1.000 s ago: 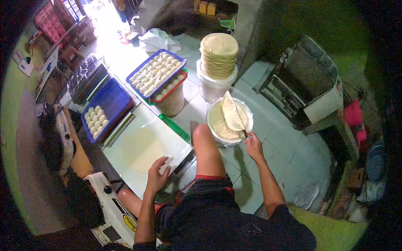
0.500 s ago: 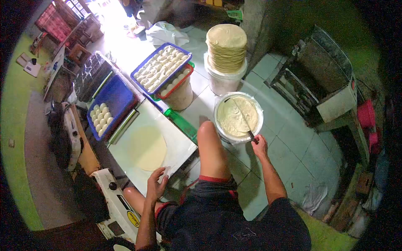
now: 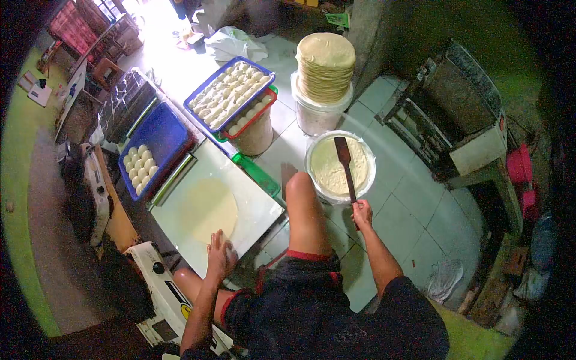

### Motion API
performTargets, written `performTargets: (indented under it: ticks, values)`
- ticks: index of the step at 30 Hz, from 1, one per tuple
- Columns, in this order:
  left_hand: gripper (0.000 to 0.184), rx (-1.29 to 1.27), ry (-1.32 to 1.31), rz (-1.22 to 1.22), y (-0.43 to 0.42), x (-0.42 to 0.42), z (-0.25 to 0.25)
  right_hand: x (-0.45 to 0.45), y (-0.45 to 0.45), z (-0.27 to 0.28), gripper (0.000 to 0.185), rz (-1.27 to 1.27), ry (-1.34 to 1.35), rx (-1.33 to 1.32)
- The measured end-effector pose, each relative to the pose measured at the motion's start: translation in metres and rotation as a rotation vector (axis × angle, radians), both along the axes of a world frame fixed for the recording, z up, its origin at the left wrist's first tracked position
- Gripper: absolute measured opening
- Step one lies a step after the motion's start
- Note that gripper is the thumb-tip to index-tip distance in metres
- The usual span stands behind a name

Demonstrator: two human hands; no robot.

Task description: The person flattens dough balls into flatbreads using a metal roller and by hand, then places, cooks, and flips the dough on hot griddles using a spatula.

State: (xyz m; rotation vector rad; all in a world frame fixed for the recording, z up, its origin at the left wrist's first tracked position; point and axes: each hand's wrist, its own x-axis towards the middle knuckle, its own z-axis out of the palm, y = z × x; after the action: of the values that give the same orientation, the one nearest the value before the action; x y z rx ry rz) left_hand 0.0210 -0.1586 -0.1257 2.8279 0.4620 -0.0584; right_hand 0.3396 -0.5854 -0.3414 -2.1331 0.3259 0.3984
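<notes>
R hand (image 3: 362,215) gripped the dark spatula (image 3: 344,159) by its handle, blade over a bucket (image 3: 310,171) w/ pale paste (image 3: 327,169). L hand (image 3: 222,257) was open, fingers at near edge of the thin dough sheet (image 3: 210,207), flat on white board (image 3: 258,210); contact unclear. Stack of flat rounds (image 3: 326,69) stood on 2nd bucket (image 3: 318,117); dough balls (image 3: 139,168) sat in blue tray (image 3: 159,129).

Left grip (image 3: 221,257) loosely spread; right grip (image 3: 362,213) curled tight.

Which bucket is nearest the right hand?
The open bucket, under the paddle; the others stand farther off, one beneath the flat rounds, one beneath the trays.
</notes>
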Motion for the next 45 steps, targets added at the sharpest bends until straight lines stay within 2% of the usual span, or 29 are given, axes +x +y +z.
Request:
performTargets:
  ticks: [1, 4, 5, 6, 7, 8, 10, 11, 12, 13, 14, 15, 16, 17, 19, 21, 22, 23, 26, 27, 30, 33, 36, 37, 38, 40, 42, 44, 45]
  values:
    - [0.034, 0.052, -0.028, -0.024, 0.007, -0.002, -0.010, 0.001, -0.002, -0.010, 0.030, 0.059, -0.122, -0.235]
    - [0.027, 0.017, -0.068, -0.029, 0.058, -0.003, -0.043, 0.000, 0.008, 0.031, 0.030, 0.020, -0.500, -0.262]
    - [0.025, -0.021, -0.065, -0.004, 0.081, -0.004, -0.043, 0.005, 0.025, 0.056, 0.025, 0.004, -0.505, -0.109]
    - [0.024, -0.126, -0.170, 0.208, 0.088, 0.015, -0.010, 0.009, 0.051, 0.100, 0.021, -0.006, -0.495, 0.049]
    - [0.024, -0.210, -0.120, 0.274, 0.113, 0.026, 0.003, 0.011, 0.080, 0.138, 0.022, 0.096, -0.507, 0.058]
    - [0.023, -0.239, -0.223, 0.242, 0.138, 0.035, 0.015, 0.013, 0.112, 0.174, 0.024, 0.191, -0.526, 0.070]
    - [0.023, -0.064, -0.167, 0.201, 0.204, 0.052, 0.014, 0.005, 0.189, 0.230, 0.018, 0.475, -0.497, 0.161]
    - [0.025, 0.138, -0.232, 0.200, 0.219, 0.071, 0.040, 0.001, 0.231, 0.218, 0.017, 0.551, -0.425, 0.361]
    - [0.025, 0.211, -0.117, 0.282, 0.244, 0.087, 0.064, -0.007, 0.276, 0.222, 0.019, 0.659, -0.240, 0.307]
    - [0.023, 0.227, -0.091, 0.379, 0.261, 0.105, 0.093, -0.014, 0.319, 0.234, 0.021, 0.852, -0.348, 0.338]
    - [0.020, 0.499, -0.376, 0.260, 0.280, 0.112, 0.109, -0.024, 0.363, 0.246, 0.020, 0.950, -0.352, 0.293]
    - [0.018, 0.602, -0.264, 0.360, 0.298, 0.125, 0.132, -0.029, 0.400, 0.252, 0.020, 1.048, -0.355, 0.251]
    - [0.021, 0.611, -0.381, 0.401, 0.297, 0.130, 0.163, -0.027, 0.441, 0.207, 0.018, 1.150, -0.520, 0.343]
    - [0.026, 0.776, -0.527, 0.338, 0.296, 0.131, 0.187, -0.032, 0.474, 0.199, 0.017, 1.216, -0.577, 0.356]
    - [0.030, 0.749, -0.665, 0.290, 0.275, 0.132, 0.216, -0.045, 0.523, 0.178, 0.016, 1.337, -0.721, 0.302]
    - [0.035, 0.411, -0.703, 0.270, 0.256, 0.120, 0.191, -0.056, 0.550, 0.162, 0.015, 1.454, -0.792, 0.252]
    - [0.037, 0.091, -0.664, 0.279, 0.242, 0.106, 0.161, -0.061, 0.557, 0.160, 0.013, 1.494, -0.793, 0.233]
    - [0.033, -0.129, -0.462, 0.333, 0.217, 0.089, 0.141, -0.065, 0.565, 0.158, 0.012, 1.533, -0.796, 0.211]
    - [0.037, -0.214, -0.356, 0.357, 0.183, 0.051, 0.030, -0.072, 0.570, 0.141, 0.008, 1.556, -0.871, 0.241]
    - [0.038, -0.196, -0.371, 0.404, 0.183, 0.046, 0.002, -0.073, 0.569, 0.137, 0.012, 1.544, -1.052, 0.261]
    - [0.037, -0.120, -0.430, 0.460, 0.191, 0.044, -0.034, -0.066, 0.568, 0.127, 0.016, 1.556, -1.163, 0.508]
    - [0.035, -0.045, -0.455, 0.341, 0.207, 0.040, -0.052, -0.034, 0.568, 0.157, 0.026, 1.969, -0.394, 0.445]
    - [0.033, -0.133, -0.448, 0.199, 0.214, 0.032, -0.062, -0.001, 0.579, 0.174, 0.036, 2.106, -0.489, 0.062]
    - [0.026, -0.099, -0.507, 0.182, 0.209, 0.035, -0.061, 0.010, 0.597, 0.179, 0.046, 2.300, -0.324, -0.326]
    - [0.023, -0.217, -0.511, 0.229, 0.201, 0.037, -0.060, 0.009, 0.600, 0.215, 0.042, 2.438, -0.295, -0.396]
    - [0.019, -0.449, -0.515, 0.326, 0.180, 0.038, -0.056, 0.021, 0.597, 0.197, 0.042, 2.440, 0.041, 0.231]
    - [0.022, -0.618, -0.455, 0.585, 0.164, 0.042, -0.043, 0.021, 0.577, 0.163, 0.048, 2.049, 0.764, 0.337]
    - [0.028, -0.683, -0.483, 0.762, 0.160, 0.045, -0.047, 0.006, 0.538, 0.162, 0.076, 1.468, 1.139, 0.596]
    - [0.034, -0.631, -0.548, 0.774, 0.157, 0.044, -0.057, 0.001, 0.529, 0.171, 0.078, 1.587, 1.040, 0.590]
